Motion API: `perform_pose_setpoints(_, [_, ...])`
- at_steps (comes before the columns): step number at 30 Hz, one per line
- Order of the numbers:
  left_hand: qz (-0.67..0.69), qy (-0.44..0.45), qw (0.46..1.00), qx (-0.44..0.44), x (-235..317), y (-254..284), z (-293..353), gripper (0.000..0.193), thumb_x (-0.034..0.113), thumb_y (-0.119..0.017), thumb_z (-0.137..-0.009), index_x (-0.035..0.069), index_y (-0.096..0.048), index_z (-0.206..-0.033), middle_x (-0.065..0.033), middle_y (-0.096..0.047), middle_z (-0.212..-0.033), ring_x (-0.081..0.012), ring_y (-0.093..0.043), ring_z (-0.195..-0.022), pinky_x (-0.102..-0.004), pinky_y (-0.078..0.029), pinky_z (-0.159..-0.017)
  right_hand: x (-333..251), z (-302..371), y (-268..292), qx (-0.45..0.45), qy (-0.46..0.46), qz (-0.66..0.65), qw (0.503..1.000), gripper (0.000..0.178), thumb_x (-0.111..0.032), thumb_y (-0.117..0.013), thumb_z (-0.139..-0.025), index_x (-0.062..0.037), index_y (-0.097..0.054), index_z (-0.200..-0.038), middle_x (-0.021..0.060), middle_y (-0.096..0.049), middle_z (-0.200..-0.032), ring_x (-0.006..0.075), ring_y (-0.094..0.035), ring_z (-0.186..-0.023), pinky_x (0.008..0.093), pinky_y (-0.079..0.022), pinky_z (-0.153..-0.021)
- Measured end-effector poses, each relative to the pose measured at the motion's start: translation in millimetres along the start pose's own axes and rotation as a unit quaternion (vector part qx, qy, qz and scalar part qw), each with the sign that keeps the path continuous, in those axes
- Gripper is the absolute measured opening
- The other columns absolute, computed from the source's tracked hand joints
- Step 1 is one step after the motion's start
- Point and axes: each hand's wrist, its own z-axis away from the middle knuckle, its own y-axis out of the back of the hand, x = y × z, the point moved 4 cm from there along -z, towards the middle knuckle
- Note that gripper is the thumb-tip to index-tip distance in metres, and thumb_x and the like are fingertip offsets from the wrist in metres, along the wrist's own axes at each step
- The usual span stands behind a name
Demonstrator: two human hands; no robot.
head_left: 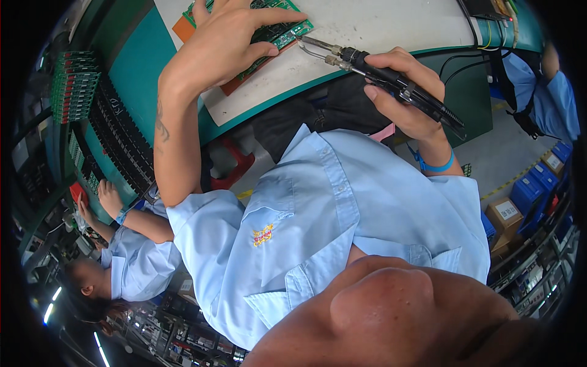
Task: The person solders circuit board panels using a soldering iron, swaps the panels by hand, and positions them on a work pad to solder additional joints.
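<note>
Thumb and index finger spread apart, my left hand (pixel 211 52) spans a green circuit board (pixel 286 38) and holds it down near its edges; the other fingertips are partly cut off by the top of the picture. Under the board shows a flat orange-brown piece (pixel 231 85), lying on a white mat (pixel 379 24). My right hand (pixel 408 92) grips a black soldering iron (pixel 353 58) with a thin metal side tube. Its tip points left at the board's right end, close to the surface; whether it touches I cannot tell.
Left on the green bench stand a rack of upright green boards (pixel 76 85) and long black slotted strips (pixel 122 125). Black cables (pixel 468 58) run at the right. A person (pixel 137 272) works at my left, another sits far right. Blue bins (pixel 527 192) and a cardboard box (pixel 505 215) stand behind.
</note>
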Motion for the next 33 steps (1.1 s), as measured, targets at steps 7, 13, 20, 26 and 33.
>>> perform_pose_setpoints(7, [0.009, 0.012, 1.000, -0.012, -1, 1, -2, 0.065, 0.011, -0.079, -0.080, 0.022, -0.070, -0.143, -0.0217, -0.032, -0.170, -0.0422, -0.028, -0.157, -0.0549, -0.023, -0.130, -11, 4, -6, -0.015, -0.010, 0.037, 0.999, 0.047, 0.008, -0.077, -0.073, 0.0043, -0.073, -0.119, 0.0118, -0.073, -0.093, 0.0191, -0.057, -0.076, 0.0284, -0.047, -0.071])
perform_pose_setpoints(13, [0.004, 0.010, 1.000, -0.012, -1, 2, -4, 0.066, 0.010, -0.079, -0.080, 0.021, -0.069, -0.145, -0.0213, -0.031, -0.171, -0.0419, -0.027, -0.158, -0.0548, -0.023, -0.131, -11, 4, -9, 0.009, -0.015, 0.047, 0.999, 0.049, 0.005, -0.081, -0.070, -0.0001, -0.077, -0.118, 0.0080, -0.077, -0.093, 0.0175, -0.057, -0.075, 0.0295, -0.049, -0.074])
perform_pose_setpoints(20, [-0.004, 0.009, 1.000, -0.009, -2, 3, -2, 0.068, 0.010, -0.079, -0.081, 0.021, -0.067, -0.147, -0.0205, -0.030, -0.172, -0.0416, -0.027, -0.158, -0.0548, -0.023, -0.131, -14, 1, 2, 0.020, 0.018, 0.058, 0.998, 0.047, 0.004, -0.082, -0.073, -0.0001, -0.076, -0.119, 0.0077, -0.077, -0.094, 0.0160, -0.057, -0.073, 0.0277, -0.049, -0.071])
perform_pose_setpoints(26, [-0.012, 0.027, 0.997, 0.070, 22, 9, 25, 0.069, 0.011, -0.078, -0.082, 0.016, -0.063, -0.149, -0.0206, -0.035, -0.169, -0.0408, -0.034, -0.154, -0.0524, -0.027, -0.128, -8, -33, 15, 0.092, 0.018, 0.092, 0.991, 0.043, 0.005, -0.081, -0.079, 0.0002, -0.075, -0.121, 0.0094, -0.077, -0.102, 0.0154, -0.064, -0.077, 0.0244, -0.051, -0.072])
perform_pose_setpoints(33, [-0.114, 0.093, 0.938, 0.313, 16, -40, 72, 0.075, 0.033, -0.087, -0.083, 0.013, -0.060, -0.150, -0.0059, -0.056, -0.157, -0.0299, -0.048, -0.144, -0.0485, -0.029, -0.121, 75, -61, 26, 0.237, -0.165, 0.028, 0.957, 0.053, -0.002, -0.080, -0.084, 0.0051, -0.063, -0.134, 0.0127, -0.072, -0.119, 0.0194, -0.067, -0.099, 0.0292, -0.053, -0.092])
